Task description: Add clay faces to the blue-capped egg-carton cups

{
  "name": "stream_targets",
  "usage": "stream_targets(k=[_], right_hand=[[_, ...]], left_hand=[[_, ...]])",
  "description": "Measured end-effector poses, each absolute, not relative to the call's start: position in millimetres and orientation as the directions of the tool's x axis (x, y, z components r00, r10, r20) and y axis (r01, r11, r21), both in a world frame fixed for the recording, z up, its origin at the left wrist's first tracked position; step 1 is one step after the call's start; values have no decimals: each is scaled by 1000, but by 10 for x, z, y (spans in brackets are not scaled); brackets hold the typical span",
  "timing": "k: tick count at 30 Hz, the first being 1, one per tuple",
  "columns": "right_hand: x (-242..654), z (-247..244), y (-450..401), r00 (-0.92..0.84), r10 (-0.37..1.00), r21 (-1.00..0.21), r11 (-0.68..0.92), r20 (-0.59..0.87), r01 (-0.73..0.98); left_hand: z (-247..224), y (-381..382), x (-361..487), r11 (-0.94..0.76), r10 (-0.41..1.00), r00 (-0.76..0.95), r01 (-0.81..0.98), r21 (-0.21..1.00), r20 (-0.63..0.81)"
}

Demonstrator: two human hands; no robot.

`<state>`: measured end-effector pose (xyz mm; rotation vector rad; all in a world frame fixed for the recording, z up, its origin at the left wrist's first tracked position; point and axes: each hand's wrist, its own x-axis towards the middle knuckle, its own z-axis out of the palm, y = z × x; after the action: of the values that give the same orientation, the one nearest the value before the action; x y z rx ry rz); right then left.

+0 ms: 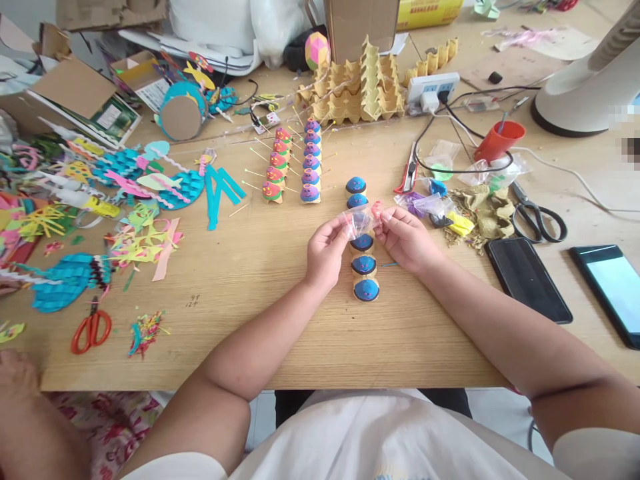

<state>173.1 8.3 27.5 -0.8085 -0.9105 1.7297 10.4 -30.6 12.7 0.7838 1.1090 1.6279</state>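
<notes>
A small clear plastic bag [358,223] with a bit of red, clay-like stuff [377,208] in its right end is stretched between my hands. My left hand [326,252] pinches its left side. The fingers of my right hand [406,239] are closed on the end by the red lump. Below the bag, a row of blue-topped egg-carton cups [364,265] with small faces runs toward me, partly covered by the bag and my fingers. Left of it stand a row of purple-topped cups [311,177] and a row of pink-orange cups [275,175], with thin sticks poking out.
Bagged coloured clay [460,224], a red utility knife [410,170], black scissors [537,217] and two phones [528,280] lie to the right. Paper crafts [150,187] and orange-handled scissors [91,328] are on the left. Egg cartons [357,87] and a power strip [433,90] sit behind.
</notes>
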Motion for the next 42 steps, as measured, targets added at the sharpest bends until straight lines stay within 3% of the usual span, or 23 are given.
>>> stream_targets(k=[11, 23, 31, 42], right_hand=[[1722, 348, 68, -306, 942, -848, -274, -140, -453], [1699, 318, 44, -289, 954, -891, -197, -79, -408], [1706, 310, 55, -164, 985, -930, -115, -60, -349], [1707, 279, 71, -173, 984, -922, -113, -51, -369]], left_hand=[[96, -315, 95, -115, 955, -297, -356, 928, 4], [77, -314, 100, -116, 962, -274, -353, 929, 16], [54, -315, 91, -123, 963, -269, -333, 935, 31], [99, -307, 97, -101, 953, -303, -350, 931, -10]])
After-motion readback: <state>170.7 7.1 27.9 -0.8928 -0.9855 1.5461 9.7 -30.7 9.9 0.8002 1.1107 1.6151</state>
